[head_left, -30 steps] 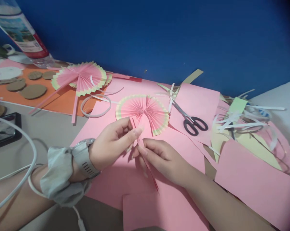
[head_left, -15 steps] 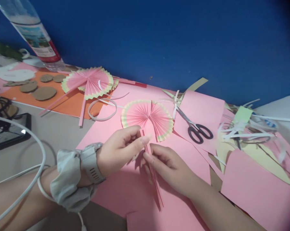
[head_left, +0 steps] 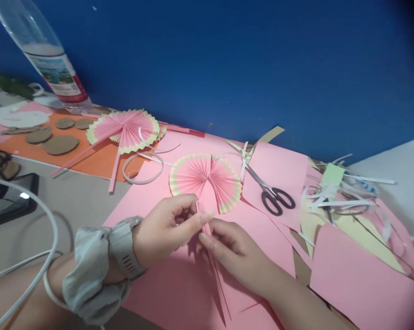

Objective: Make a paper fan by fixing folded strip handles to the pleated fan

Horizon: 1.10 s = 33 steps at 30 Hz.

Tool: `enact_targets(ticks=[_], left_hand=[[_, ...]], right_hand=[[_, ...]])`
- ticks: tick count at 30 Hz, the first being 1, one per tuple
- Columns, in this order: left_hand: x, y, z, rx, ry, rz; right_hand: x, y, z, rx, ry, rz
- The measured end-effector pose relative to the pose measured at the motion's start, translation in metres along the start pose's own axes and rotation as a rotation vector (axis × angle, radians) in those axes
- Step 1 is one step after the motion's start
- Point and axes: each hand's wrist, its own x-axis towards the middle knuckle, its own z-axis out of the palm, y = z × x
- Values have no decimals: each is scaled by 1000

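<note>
head | left hand (head_left: 165,229), right hand (head_left: 236,254) pinch pink strip (head_left: 222,293) | scissors (head_left: 270,195) well apart

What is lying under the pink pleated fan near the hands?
The fan rests on a large pink sheet, and both the left hand and right hand pinch its thin handle. The sheet covers whatever is below it.

Fan (head_left: 207,181) on paper sheet (head_left: 179,284), scissors (head_left: 272,197) right of it; bottle (head_left: 52,64) behind at left

Grey table (head_left: 72,197) at left open, white cable (head_left: 50,215) crossing it; pleated fan (head_left: 207,181) ahead; scissors (head_left: 273,196), paper scraps (head_left: 344,195) crowd right.
</note>
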Motion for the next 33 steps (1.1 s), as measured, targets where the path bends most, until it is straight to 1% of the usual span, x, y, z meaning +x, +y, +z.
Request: enact_targets(ticks=[3, 5, 9, 11, 16, 19, 26, 30, 33], left_hand=[[-1, -3, -2, -33, -17, 13], [-1, -4, -3, -41, -4, 17], [-1, -4, -2, -61, 4, 1], [-1, -3, -2, -70, -7, -2], [-1, 0, -1, -23, -27, 3], [-1, 0, -1, 0, -37, -5], [-2, 0, 1, 32, -55, 49], [-2, 0, 1, 16, -42, 22], [-2, -1, -1, -23, -55, -16]], right_hand=[[0, -2, -1, 49, -27, 3], [-1, -3, -2, 82, -54, 3], [-2, -1, -3, 58, -89, 9], [-2, 0, -2, 41, -74, 2], [-1, 2, 0, 22, 24, -34], [-2, 1, 1, -22, 52, -41], [-1, 1, 1, -17, 38, -30], [-2, 3, 0, -15, 33, -48], [-2, 6, 0, -25, 33, -75]])
